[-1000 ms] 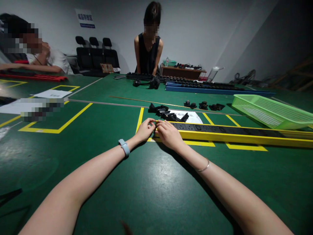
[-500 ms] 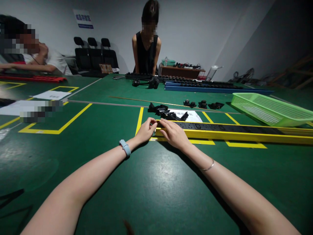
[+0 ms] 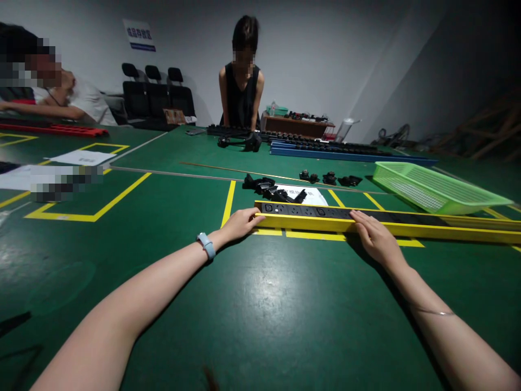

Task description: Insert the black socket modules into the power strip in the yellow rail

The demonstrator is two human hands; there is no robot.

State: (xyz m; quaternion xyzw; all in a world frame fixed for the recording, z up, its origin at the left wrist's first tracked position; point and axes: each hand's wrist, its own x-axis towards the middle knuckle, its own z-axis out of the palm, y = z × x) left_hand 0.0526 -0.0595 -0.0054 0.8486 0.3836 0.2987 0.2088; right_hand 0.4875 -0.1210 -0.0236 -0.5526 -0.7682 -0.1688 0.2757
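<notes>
A long yellow power strip (image 3: 309, 221) with black socket modules along its top lies across the green table and runs out of view at the right. My left hand (image 3: 243, 224) grips its left end, thumb on the near side. Farther right, my right hand (image 3: 376, 239) is over the near edge, fingers on the black top and thumb against the yellow side. Just behind the strip, several loose black plastic parts (image 3: 271, 187) lie partly on a white printed sheet (image 3: 313, 196).
A light green mesh basket (image 3: 439, 187) stands behind the strip at right. Beyond lie small black parts (image 3: 329, 178), a thin rod (image 3: 228, 167) and blue rails (image 3: 345, 155). One person (image 3: 242, 92) stands across the table; another (image 3: 77, 100) leans in at left.
My right hand has slid right along the strip, away from my left hand, uncovering the sockets at the left end. My left hand stays at that end.
</notes>
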